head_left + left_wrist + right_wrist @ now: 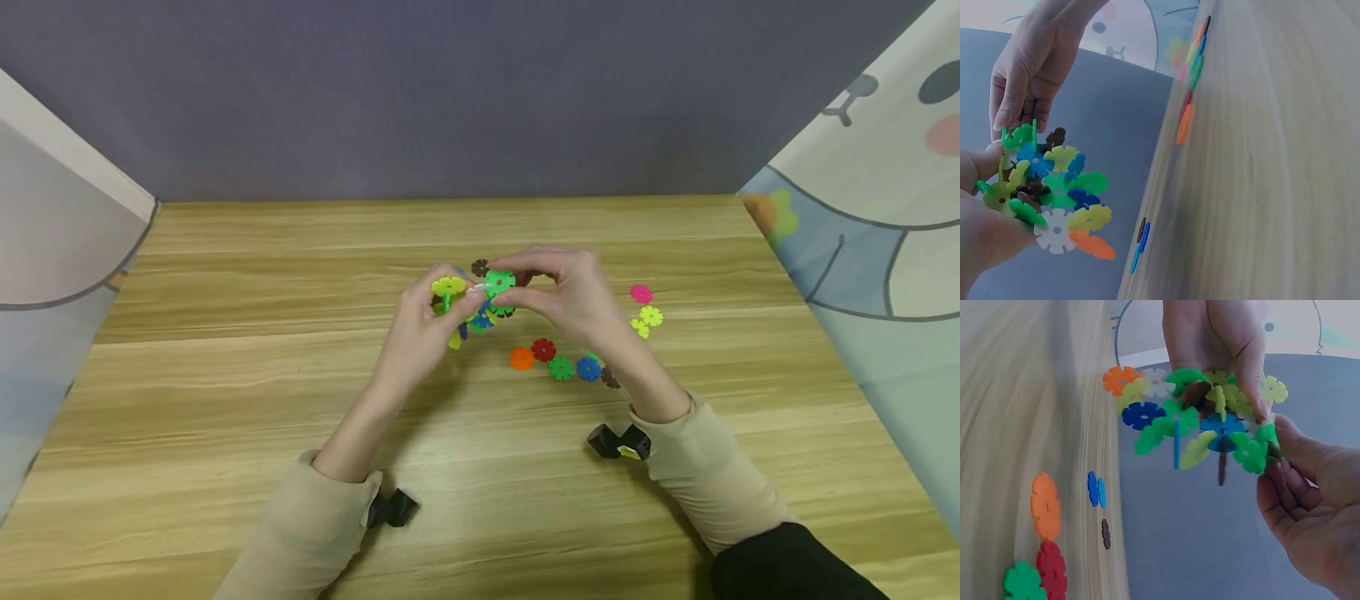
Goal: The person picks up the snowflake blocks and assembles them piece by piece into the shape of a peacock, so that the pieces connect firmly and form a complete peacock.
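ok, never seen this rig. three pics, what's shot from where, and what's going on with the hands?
No machine here: a person works with two bare hands, wearing three cameras. The wide picture comes from the head camera, looking down at a wooden table. The other two come from small cameras strapped to each wrist, so they look tilted and close.

The left hand grips a cluster of interlocking plastic flower discs, lifted above the table. The right hand pinches a green disc at the cluster's edge.

Loose discs lie on the table: an orange disc, a red disc, a blue disc, a pink disc.
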Tool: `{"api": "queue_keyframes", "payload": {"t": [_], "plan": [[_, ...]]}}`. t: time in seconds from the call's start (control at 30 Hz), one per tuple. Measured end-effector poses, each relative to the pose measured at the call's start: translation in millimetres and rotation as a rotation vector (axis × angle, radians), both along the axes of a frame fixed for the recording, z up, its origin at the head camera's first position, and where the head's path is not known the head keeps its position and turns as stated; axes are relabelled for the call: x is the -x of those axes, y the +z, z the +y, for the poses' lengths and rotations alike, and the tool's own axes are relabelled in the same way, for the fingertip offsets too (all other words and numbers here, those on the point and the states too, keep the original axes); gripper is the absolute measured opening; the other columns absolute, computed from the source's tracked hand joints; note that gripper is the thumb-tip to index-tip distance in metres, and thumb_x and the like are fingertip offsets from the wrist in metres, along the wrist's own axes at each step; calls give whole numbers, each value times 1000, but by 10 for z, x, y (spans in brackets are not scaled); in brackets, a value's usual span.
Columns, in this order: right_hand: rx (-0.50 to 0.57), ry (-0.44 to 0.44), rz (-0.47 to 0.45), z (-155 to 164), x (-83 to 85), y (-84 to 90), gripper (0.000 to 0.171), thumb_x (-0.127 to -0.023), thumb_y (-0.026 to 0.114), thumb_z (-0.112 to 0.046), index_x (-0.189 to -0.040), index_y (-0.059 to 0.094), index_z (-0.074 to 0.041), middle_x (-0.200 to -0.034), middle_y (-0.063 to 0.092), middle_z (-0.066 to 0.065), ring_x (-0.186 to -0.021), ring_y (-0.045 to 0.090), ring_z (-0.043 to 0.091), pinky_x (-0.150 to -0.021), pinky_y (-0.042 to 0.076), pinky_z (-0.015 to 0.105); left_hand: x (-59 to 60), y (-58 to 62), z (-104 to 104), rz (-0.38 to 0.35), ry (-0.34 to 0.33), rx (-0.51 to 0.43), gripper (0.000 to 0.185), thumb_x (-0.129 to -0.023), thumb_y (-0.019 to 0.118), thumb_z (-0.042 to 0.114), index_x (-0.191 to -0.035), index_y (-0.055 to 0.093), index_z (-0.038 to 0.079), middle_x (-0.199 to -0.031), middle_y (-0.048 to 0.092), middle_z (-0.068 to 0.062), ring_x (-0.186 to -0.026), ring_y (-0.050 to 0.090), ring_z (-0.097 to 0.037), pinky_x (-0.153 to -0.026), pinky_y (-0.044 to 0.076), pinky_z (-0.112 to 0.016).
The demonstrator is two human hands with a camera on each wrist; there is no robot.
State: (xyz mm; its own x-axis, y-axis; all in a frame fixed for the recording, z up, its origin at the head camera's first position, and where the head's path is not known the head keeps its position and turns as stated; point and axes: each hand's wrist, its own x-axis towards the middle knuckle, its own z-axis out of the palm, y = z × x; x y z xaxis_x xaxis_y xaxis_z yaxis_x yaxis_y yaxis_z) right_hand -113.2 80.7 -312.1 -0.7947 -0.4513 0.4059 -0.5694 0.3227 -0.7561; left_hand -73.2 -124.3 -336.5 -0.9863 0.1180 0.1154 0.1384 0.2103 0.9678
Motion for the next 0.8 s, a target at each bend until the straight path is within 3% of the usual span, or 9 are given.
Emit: {"api": "queue_keyframes", "payload": {"t": [0.1, 0.2, 0.3, 0.4, 0.53, 0.6, 0.67, 0.8], "plan": [[29, 6, -6, 7, 24, -20, 36, -83, 85, -6, -118, 77, -9, -100, 77, 6, -82, 60, 13, -80, 54, 24, 4, 9, 5, -26, -4, -25, 18, -100, 69, 29, -103, 63, 12, -98, 69, -7, -79, 63, -31, -68, 56, -33], [103, 25, -53, 64, 69, -47, 41, -86, 81, -3, -126, 73, -8, -106, 74, 7, -88, 62, 15, -84, 55, 24, 18, 29, 27, -58, 9, -59, 24, -100, 68, 36, -108, 64, 13, -104, 69, -5, -91, 65, -24, -83, 57, -36], [175, 15, -160, 211, 149, -105, 39, -92, 76, -6, -131, 70, -8, -112, 73, 7, -96, 66, 17, -88, 57, 23, 48, 39, 48, -96, 52, -103, 28, -99, 69, 37, -113, 65, 13, -112, 67, -3, -103, 62, -18, -95, 54, -36], [191, -15, -290, 458, 278, -183, 33, -97, 72, -13, -130, 70, -8, -116, 74, 1, -106, 69, 17, -91, 58, 21, 70, 47, 46, -121, 89, -179, 29, -99, 69, 33, -117, 64, 11, -116, 65, -4, -107, 60, -18, -99, 52, -36], [73, -55, -420, 906, 465, -289, 33, -97, 73, -18, -129, 71, -9, -120, 74, -8, -113, 69, 17, -92, 58, 21, 90, 65, 15, -129, 72, -310, 26, -98, 69, 24, -119, 62, 11, -119, 63, -2, -115, 58, -19, -107, 49, -38], [-14, -68, -459, 1142, 543, -343, 35, -97, 73, -17, -130, 70, -7, -120, 74, -8, -112, 68, 17, -86, 59, 23, 95, 74, -7, -140, 56, -376, 25, -97, 70, 20, -119, 61, 13, -119, 62, -1, -118, 57, -18, -109, 48, -37], [-93, -67, -484, 1361, 608, -394, 37, -97, 73, -15, -132, 68, -4, -119, 74, -4, -105, 69, 16, -77, 60, 27, 99, 78, -33, -151, 46, -439, 27, -95, 71, 16, -119, 60, 14, -121, 62, 0, -120, 57, -19, -110, 48, -37], [-206, -42, -476, 1709, 712, -505, 39, -94, 75, -8, -131, 66, 2, -116, 75, 3, -94, 70, 10, -71, 62, 28, 86, 82, -80, -155, 45, -470, 31, -92, 73, 13, -120, 60, 15, -122, 61, 0, -120, 56, -19, -108, 48, -36]]}}
